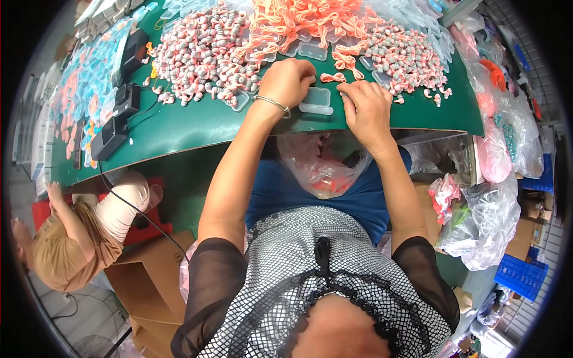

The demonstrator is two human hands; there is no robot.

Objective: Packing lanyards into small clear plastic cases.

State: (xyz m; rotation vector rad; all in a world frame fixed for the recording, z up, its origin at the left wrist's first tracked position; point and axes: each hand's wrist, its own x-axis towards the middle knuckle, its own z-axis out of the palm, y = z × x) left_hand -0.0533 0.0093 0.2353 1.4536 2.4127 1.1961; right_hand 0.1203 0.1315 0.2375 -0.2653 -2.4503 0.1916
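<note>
A small clear plastic case [316, 98] lies unfolded on the green table between my hands, close to the near edge. Just left of it, my left hand [285, 85] has its fingers curled and closed; whatever they grip is hidden. My right hand [366, 108] rests to the case's right, thumb and fingers drawn together, with anything between them too small to make out. Beyond its fingertips lies a single tied orange cord bundle [332, 77]. More orange cord bundles [304, 24] are heaped farther back.
Piles of grey-and-pink rounded plugs [200, 51] and smaller grey-and-pink pieces [409, 56] flank the cords. Black boxes [109, 137] with a cable stand at left. A plastic bag [322, 167] hangs below the table edge. Another person [74, 238] sits at left beside a cardboard box [146, 286].
</note>
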